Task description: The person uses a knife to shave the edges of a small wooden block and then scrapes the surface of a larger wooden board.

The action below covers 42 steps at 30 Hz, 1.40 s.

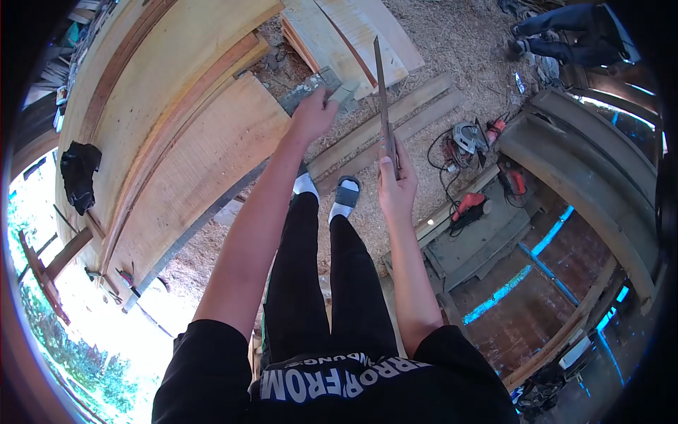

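My right hand (397, 180) is wrapped round the lower end of a long, narrow, blade-like tool (382, 85), which points up and away from me with a slanted tip. My left hand (314, 115) reaches forward, fingers curled, over the corner of the workbench. At its fingertips is a small greyish wooden block (345, 92), gripped at its near end. Under and beside that hand lies a worn grey board (302, 90), next to the end of a wide pale plank (219, 131).
Curved wooden pieces (141, 53) lie at left, with a black bag (80, 177) on them. Boards (381, 28) lie ahead; beams (395, 120) rest on sawdust. At right are a circular saw (466, 138), red power tools (469, 205) and a curved timber (586, 184). Another person's legs (565, 35) show top right.
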Each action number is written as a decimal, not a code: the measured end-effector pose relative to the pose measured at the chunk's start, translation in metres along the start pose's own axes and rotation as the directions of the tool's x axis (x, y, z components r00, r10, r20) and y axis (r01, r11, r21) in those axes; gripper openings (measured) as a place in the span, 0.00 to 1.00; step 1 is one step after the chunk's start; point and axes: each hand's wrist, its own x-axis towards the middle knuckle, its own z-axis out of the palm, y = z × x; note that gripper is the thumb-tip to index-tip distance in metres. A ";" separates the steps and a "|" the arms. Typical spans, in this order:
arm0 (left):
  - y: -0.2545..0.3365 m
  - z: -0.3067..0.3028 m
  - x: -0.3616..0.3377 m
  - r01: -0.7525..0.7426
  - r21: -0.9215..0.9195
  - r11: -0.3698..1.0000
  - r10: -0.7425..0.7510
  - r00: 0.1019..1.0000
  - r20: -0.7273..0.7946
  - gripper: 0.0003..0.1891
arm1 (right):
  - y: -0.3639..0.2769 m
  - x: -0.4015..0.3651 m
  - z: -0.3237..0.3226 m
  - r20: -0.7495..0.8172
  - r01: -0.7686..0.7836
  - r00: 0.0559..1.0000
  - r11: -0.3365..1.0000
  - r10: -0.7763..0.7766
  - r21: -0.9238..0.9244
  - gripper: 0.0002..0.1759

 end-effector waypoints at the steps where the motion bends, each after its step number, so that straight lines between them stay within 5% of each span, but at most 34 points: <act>1: -0.002 0.001 0.002 -0.001 0.002 1.000 0.001 1.000 0.003 0.30 | 0.000 0.000 -0.001 0.017 -0.004 1.000 1.000 0.004 -0.027 0.31; 7: 0.016 -0.010 -0.005 -0.004 0.118 0.993 -0.001 0.999 0.041 0.27 | 0.007 0.001 -0.004 0.031 -0.015 0.999 1.000 0.015 0.019 0.32; 14: -0.006 -0.028 0.007 -0.210 0.296 0.932 0.183 0.976 0.115 0.27 | 0.014 0.004 -0.006 0.022 0.034 0.999 0.999 -0.033 -0.040 0.32; 20: -0.023 -0.031 0.023 -0.319 0.355 0.879 0.254 0.943 0.216 0.21 | 0.004 0.005 0.000 0.014 -0.099 0.995 0.995 0.099 -0.002 0.31; 22: -0.021 -0.031 0.022 -0.352 0.371 0.859 0.282 0.931 0.230 0.20 | 0.006 0.007 0.002 0.031 0.037 0.999 0.996 -0.034 -0.080 0.31; 27: -0.005 -0.035 0.023 -0.338 0.510 0.791 0.263 0.940 0.216 0.19 | 0.009 0.008 0.004 0.044 0.026 0.999 0.997 -0.023 -0.067 0.31; 37: -0.006 -0.033 0.045 -0.471 0.453 0.757 0.433 0.881 0.192 0.15 | 0.009 0.010 0.002 0.042 0.021 0.999 0.989 -0.015 -0.149 0.31; 42: -0.001 -0.036 0.065 -0.561 0.516 0.648 0.465 0.827 0.315 0.15 | 0.012 0.008 0.000 0.045 0.002 0.999 0.994 0.003 -0.107 0.31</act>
